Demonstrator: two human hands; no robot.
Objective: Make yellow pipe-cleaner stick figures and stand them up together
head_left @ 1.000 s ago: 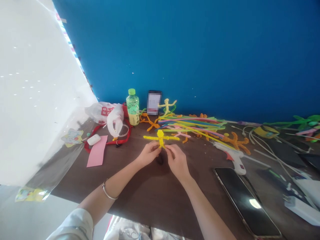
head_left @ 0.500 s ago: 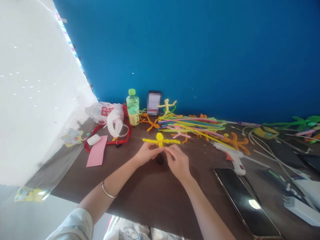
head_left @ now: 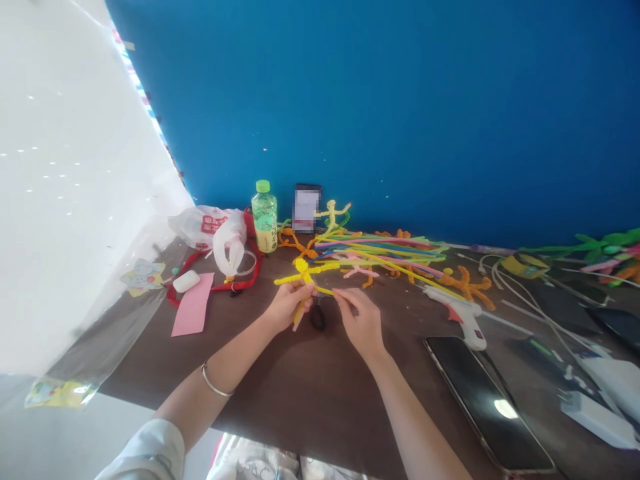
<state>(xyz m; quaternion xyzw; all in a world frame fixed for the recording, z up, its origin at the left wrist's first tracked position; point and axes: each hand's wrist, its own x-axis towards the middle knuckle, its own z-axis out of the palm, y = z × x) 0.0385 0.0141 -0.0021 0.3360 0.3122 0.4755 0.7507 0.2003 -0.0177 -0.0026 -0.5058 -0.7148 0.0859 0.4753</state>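
Note:
My left hand (head_left: 286, 305) is closed round the body of a yellow pipe-cleaner figure (head_left: 304, 271), whose round head and spread arms stick up above my fingers. One yellow leg strand runs from it to the right, and my right hand (head_left: 361, 318) pinches its end. Both hands hover just above the dark brown table (head_left: 280, 380). A small black object (head_left: 317, 318) lies on the table between my hands.
A pile of coloured pipe cleaners (head_left: 385, 252) lies behind my hands, with orange figures (head_left: 467, 283) beside it. A green bottle (head_left: 265, 215), white plastic bag (head_left: 215, 230) and pink paper (head_left: 193, 305) are at left. A white glue gun (head_left: 460, 312) and black phone (head_left: 487, 403) lie at right.
My left hand has tilted the yellow figure to the left and lifted it slightly. My right hand has drawn one leg strand out to the right, away from the body.

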